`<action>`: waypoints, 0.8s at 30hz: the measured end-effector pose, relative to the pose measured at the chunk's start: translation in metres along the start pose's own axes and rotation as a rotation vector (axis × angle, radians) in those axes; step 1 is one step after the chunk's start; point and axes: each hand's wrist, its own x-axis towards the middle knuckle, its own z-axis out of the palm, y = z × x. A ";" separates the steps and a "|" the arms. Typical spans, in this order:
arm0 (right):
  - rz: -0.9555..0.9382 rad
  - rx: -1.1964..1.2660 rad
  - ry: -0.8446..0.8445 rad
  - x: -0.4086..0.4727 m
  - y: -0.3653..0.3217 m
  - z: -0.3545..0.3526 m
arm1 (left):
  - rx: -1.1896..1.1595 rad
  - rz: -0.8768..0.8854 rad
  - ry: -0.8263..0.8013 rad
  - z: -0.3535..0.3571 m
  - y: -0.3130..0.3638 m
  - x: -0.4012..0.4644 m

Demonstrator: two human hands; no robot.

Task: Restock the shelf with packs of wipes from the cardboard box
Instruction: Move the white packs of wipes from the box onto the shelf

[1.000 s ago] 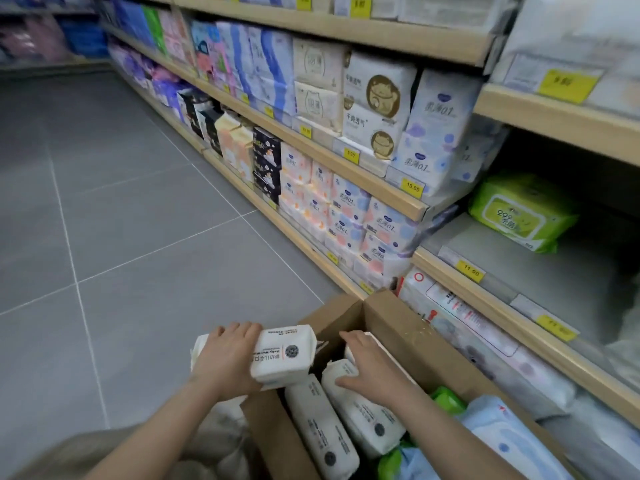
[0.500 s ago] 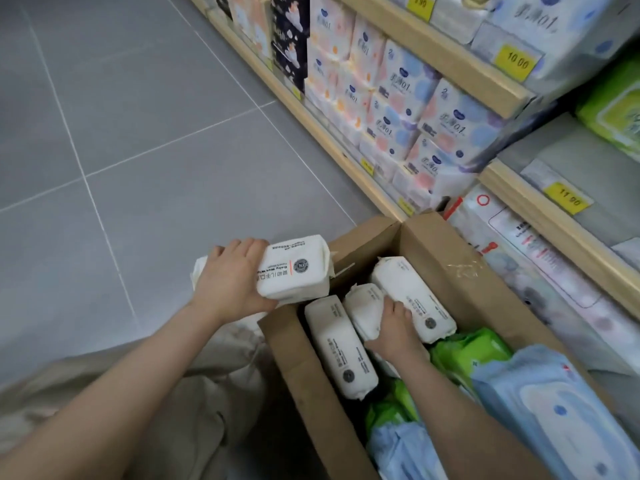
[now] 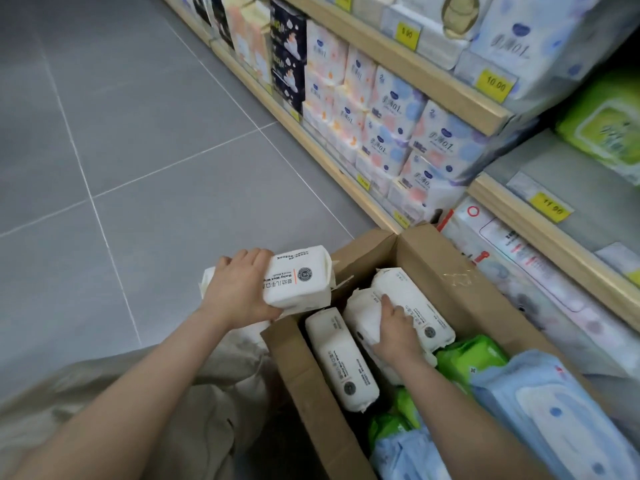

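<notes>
Reaching down into the cardboard box [image 3: 298, 375], the right hand [image 3: 394, 332] has its fingers curled round the end of a white pack of wipes [image 3: 363, 315] lying between two more white packs. The left hand [image 3: 239, 292] is up at the box's far-left corner, fingers and thumb clamped round another white pack [image 3: 298, 277] held clear of the box. Best play here, I'd say: get the thumb well under that soft pack before lifting, since the neighbours sit tight against it and the wrapper looks slippery. Lift it straight up so nothing drags out with it.

Now the writing. The held pack shows "Baby Wet Wip…", Chinese characters and a round dark emblem. Yellow price tags read "10.00" [image 3: 495, 85] up on the far shelf and "11.90" [image 3: 551, 208] on the shelf [image 3: 554, 244] at right, which has bare space behind it. Tissue packs carry "01". Green packs [image 3: 467, 358] and blue packs [image 3: 547, 410] fill the box's near end, text unreadable.
</notes>
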 end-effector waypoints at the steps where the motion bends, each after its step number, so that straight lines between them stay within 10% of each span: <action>1: -0.003 0.029 -0.004 -0.003 0.000 -0.011 | 0.003 -0.002 -0.012 -0.004 0.004 0.001; 24: 0.005 -0.198 0.580 -0.219 0.163 -0.268 | 0.117 0.448 0.213 -0.147 0.250 0.024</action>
